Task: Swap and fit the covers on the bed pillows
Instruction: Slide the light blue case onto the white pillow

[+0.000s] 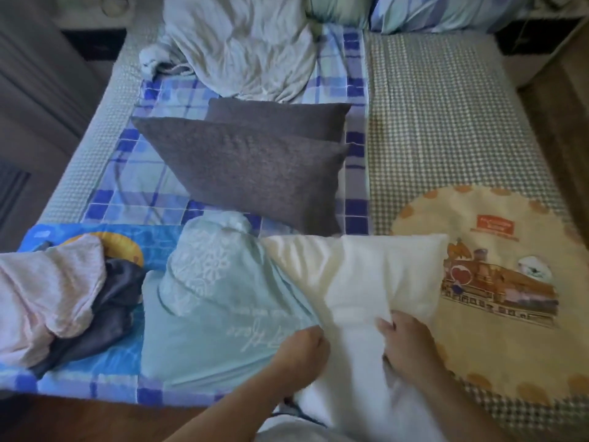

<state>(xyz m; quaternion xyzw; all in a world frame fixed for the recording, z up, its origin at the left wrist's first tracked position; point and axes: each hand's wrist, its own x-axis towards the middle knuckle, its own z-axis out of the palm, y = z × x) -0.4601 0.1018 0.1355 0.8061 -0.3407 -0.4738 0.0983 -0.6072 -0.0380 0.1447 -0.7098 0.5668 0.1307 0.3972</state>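
Bedding in blue checks and green gingham covers the bed (446,122), where a bare white pillow (360,275) lies at the near edge. Its left end sits inside a pale aqua pillowcase (207,301). Left hand (302,349) clenches the pillowcase's open edge; right hand (404,339) grasps the pillow. Beyond the pillow lie two grey pillows (248,164); right of it, a round cream cushion (497,282).

bare white pillow (366,282) half inside pale teal cover (216,314); two grey pillows (248,167) behind
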